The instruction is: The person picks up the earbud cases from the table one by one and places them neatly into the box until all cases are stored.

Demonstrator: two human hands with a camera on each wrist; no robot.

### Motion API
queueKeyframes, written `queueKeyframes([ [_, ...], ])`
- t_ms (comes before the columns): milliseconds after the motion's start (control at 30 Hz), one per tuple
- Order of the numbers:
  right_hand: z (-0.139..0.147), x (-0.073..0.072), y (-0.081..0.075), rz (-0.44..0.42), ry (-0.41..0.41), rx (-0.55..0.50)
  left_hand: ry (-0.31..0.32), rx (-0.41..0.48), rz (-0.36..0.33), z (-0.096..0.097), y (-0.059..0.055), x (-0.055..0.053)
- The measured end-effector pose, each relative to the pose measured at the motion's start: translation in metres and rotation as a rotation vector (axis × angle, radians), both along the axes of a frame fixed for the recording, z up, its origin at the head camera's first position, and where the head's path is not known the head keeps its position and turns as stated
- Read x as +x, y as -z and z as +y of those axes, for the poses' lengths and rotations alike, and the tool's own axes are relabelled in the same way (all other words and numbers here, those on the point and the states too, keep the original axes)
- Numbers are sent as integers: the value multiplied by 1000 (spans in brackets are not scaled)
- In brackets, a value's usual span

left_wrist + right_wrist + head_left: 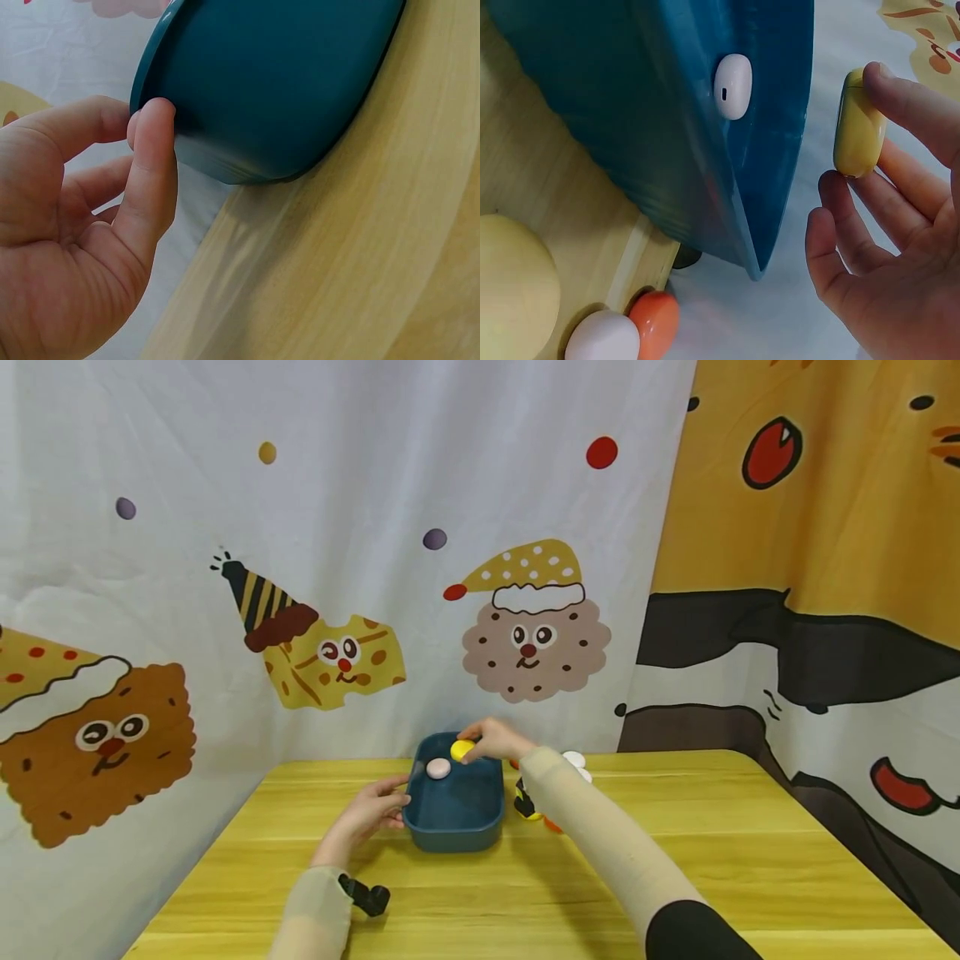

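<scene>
A dark teal plastic bin stands on the wooden table. My left hand pinches its left rim, thumb on one side and fingers behind. Over the far part of the bin, my right hand holds a small smooth yellow oval piece between thumb and fingertips. Inside the bin lies one pale pink oval piece. It shows a small dark slot on its surface in the right wrist view.
Right of the bin, partly behind my right forearm, are white pieces, an orange piece and a black-and-yellow item. A large pale yellow round thing shows too. A printed curtain hangs behind the table.
</scene>
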State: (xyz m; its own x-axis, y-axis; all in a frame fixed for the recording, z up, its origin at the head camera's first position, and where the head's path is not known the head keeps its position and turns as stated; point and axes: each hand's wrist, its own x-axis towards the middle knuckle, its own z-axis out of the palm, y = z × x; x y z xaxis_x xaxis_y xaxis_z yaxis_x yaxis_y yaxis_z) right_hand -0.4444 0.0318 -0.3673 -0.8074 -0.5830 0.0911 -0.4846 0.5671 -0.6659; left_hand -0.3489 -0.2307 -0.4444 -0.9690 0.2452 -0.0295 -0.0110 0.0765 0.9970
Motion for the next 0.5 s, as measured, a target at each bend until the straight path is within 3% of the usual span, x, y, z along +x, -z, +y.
queueKeyframes([
  [100,-3,1,1,-15,3,-9,12,4,5,0,0,0],
  [500,-24,6,-2,9,1,-8,-37,-15,-18,3,-1,2],
])
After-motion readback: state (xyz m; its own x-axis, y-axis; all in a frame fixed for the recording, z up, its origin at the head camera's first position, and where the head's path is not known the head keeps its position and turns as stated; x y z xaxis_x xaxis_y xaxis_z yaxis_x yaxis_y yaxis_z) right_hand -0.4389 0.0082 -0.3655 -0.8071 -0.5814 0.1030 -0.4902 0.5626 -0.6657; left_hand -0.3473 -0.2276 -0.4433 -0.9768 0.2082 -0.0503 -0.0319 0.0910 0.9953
